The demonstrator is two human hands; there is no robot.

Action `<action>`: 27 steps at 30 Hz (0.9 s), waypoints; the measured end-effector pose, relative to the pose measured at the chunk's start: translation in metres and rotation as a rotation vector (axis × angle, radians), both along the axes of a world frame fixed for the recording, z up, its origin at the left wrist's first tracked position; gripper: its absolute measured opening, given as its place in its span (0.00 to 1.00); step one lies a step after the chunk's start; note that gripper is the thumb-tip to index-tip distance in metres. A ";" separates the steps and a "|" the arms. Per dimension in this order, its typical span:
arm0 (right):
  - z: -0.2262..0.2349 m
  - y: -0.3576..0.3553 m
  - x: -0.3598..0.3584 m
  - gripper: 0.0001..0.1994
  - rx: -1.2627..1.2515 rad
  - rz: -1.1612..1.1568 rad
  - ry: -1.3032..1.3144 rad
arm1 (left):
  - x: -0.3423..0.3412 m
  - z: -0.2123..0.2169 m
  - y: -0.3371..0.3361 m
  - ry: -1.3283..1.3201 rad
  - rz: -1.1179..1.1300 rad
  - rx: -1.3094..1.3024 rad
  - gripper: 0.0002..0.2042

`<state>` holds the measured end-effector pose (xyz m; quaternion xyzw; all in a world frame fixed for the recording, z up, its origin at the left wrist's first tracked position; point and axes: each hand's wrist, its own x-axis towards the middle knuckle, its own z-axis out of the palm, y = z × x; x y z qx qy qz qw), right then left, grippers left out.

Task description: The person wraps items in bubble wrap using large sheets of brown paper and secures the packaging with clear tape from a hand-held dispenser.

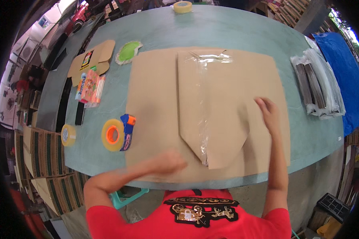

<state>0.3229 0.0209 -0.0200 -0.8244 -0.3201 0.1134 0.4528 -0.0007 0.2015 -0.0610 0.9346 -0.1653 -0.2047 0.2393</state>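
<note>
Nearest me, my left hand (169,162) lies blurred on the near edge of the flat brown cardboard sheet (155,99); I cannot tell whether its fingers are curled or flat. My right hand (268,113) rests farther out on the right half of the sheet, fingers spread loose and gripping nothing, just beside the folded cardboard flap (223,107) that lies across the middle with a rounded point toward me. A strip of clear tape (204,103) runs along the flap's left side and crinkles at its far end.

Left of the sheet, on the green table (235,32), sits an orange tape dispenser with a blue handle (117,134), and beyond it toward the table edge a small yellowish tape roll (68,135). Farther out lie a colourful packet in clear wrap (91,87), a folded brown carton with a dark square label (92,59), and a green round lid (127,52). Along the right edge are dark stacks in clear plastic bags (317,85), next to a blue tarp (345,75). At the far edge stands another tape roll (182,6).
</note>
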 end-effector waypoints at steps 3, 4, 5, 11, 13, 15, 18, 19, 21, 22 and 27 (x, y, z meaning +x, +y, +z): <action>-0.045 0.091 0.009 0.18 0.000 0.095 -0.167 | 0.111 -0.016 0.064 -0.713 0.394 0.025 0.18; -0.068 0.111 0.005 0.19 -0.150 0.139 -0.397 | 0.148 -0.026 0.080 -0.701 0.430 0.136 0.22; -0.084 0.123 0.003 0.20 -0.305 0.190 -0.618 | 0.172 -0.032 0.085 -0.681 0.470 0.248 0.27; -0.068 0.043 -0.042 0.31 -0.419 0.505 -0.571 | 0.144 -0.032 0.023 -0.479 0.411 0.136 0.33; -0.060 0.014 -0.045 0.34 -0.472 0.590 -0.543 | 0.126 -0.024 0.020 -0.390 0.352 0.102 0.32; -0.063 -0.003 -0.041 0.36 -0.498 0.627 -0.560 | 0.105 -0.029 0.023 -0.389 0.315 0.122 0.32; -0.069 -0.013 -0.040 0.36 -0.489 0.599 -0.618 | 0.083 -0.042 0.021 -0.530 0.329 0.239 0.33; -0.070 -0.013 -0.043 0.36 -0.484 0.576 -0.621 | 0.082 -0.048 0.014 -0.596 0.353 0.280 0.33; -0.064 -0.005 -0.052 0.38 -0.520 0.585 -0.546 | 0.081 -0.049 0.007 -0.645 0.385 0.331 0.32; -0.057 0.006 -0.059 0.39 -0.565 0.621 -0.469 | 0.081 -0.049 0.004 -0.628 0.398 0.335 0.30; -0.048 0.030 -0.071 0.41 -0.608 0.705 -0.479 | 0.061 -0.055 0.017 -0.629 0.284 0.250 0.23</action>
